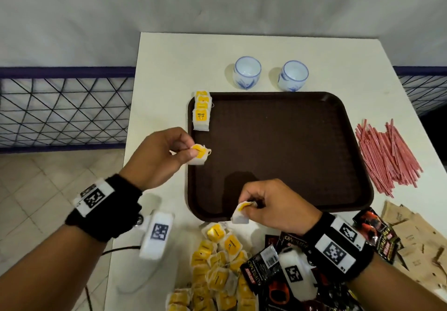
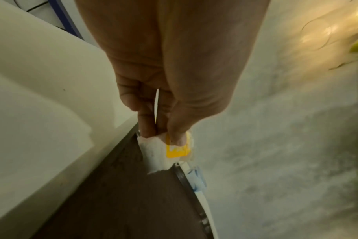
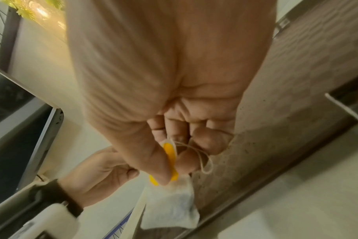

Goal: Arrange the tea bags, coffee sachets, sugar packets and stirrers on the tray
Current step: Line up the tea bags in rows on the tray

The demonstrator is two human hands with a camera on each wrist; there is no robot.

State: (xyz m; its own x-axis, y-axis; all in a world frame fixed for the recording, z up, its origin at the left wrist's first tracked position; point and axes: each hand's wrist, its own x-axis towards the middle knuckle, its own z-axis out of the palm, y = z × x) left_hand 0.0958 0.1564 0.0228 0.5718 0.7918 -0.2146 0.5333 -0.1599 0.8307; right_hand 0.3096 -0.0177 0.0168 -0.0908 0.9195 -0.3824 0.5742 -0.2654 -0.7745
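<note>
The dark brown rectangular plastic tray (image 1: 278, 146) lies on the white table (image 1: 169, 68). At its 10 o'clock corner, a row of 4 yellow-tagged white paper tea bags (image 1: 202, 110) overlaps along the left rim. The left hand (image 1: 159, 156) pinches 1 yellow-tagged tea bag (image 1: 199, 154) between thumb and fingers over the tray's 9 o'clock edge. The right hand (image 1: 271, 205) pinches a second tea bag (image 1: 240, 212) by its tag at the 6 o'clock rim. Loose tea bags (image 1: 217, 267) are heaped at 6 o'clock, black coffee sachets (image 1: 266, 267) and brown paper sugar packets (image 1: 416, 235) at 5 o'clock, pink stirrers (image 1: 387, 158) at 3 o'clock. 2 blue-patterned white cups (image 1: 248, 72) stand at 12 o'clock.
</note>
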